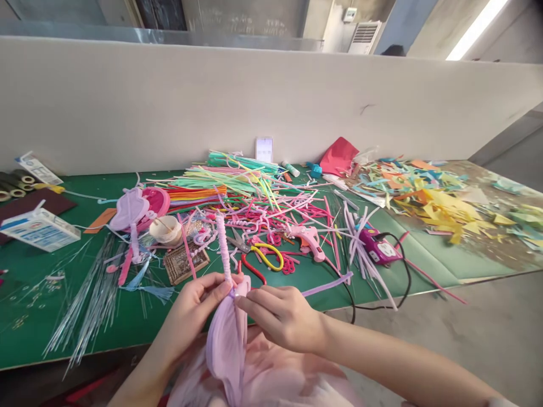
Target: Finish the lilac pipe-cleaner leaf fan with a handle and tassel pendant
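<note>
My left hand (193,308) and my right hand (282,314) meet at the table's front edge, both pinching a lilac fabric piece (227,345) that hangs down toward my lap. A pink stick wrapped in lilac pipe cleaner (223,246) rises from the pinch point, held by the fingers of my left hand. A loose lilac pipe cleaner end (328,282) trails to the right past my right hand. Both hands have their fingers closed.
The green table (25,333) holds a heap of coloured pipe cleaners (237,186), yellow-handled scissors (265,254), a pink glue gun (309,240), a purple glue gun (377,249) with black cord, silver wires (91,305), a small bowl (165,229), paper scraps (436,198) and a white carton (40,229).
</note>
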Demonstrator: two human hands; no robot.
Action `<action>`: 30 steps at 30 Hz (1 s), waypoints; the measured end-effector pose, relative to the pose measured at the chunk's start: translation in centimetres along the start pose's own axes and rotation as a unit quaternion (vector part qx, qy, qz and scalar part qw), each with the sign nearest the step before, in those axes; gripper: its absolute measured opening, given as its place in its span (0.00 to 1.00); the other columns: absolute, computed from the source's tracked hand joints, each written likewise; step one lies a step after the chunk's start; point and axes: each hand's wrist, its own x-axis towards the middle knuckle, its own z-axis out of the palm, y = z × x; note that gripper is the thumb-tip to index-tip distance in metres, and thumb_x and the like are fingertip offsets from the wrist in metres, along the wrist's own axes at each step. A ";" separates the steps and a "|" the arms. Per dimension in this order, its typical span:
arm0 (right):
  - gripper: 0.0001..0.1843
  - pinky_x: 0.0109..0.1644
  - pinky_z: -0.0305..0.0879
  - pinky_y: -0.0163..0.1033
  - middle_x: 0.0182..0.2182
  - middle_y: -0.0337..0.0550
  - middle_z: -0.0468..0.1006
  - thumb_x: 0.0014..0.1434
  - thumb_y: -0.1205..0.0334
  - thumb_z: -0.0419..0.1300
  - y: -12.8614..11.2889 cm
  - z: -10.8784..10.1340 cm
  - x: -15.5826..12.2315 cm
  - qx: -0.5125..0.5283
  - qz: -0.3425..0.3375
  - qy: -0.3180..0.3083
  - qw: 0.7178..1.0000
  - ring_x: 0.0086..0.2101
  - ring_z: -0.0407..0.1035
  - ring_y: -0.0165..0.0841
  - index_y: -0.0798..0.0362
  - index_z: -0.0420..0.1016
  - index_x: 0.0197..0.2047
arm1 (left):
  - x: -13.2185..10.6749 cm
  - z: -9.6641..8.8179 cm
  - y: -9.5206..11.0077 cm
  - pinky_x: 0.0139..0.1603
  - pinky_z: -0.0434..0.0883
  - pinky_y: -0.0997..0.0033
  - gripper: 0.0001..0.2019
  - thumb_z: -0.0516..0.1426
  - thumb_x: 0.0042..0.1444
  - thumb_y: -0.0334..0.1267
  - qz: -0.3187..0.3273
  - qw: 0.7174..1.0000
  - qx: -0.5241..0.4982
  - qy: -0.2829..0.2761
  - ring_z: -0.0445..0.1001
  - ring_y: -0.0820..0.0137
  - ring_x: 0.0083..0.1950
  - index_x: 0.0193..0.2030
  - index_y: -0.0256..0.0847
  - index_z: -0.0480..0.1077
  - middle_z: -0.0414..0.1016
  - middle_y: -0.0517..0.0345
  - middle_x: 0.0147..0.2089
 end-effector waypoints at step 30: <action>0.06 0.36 0.64 0.31 0.31 0.40 0.76 0.60 0.71 0.63 4.7 -1.8 3.6 0.290 0.172 -0.188 0.922 0.31 0.69 0.27 0.54 0.82 0.36 | 0.5 -1.4 0.4 0.55 0.66 0.67 0.14 0.67 0.46 0.40 0.007 0.982 0.029 -0.184 0.70 0.63 0.53 0.36 0.43 0.68 0.71 0.57 0.51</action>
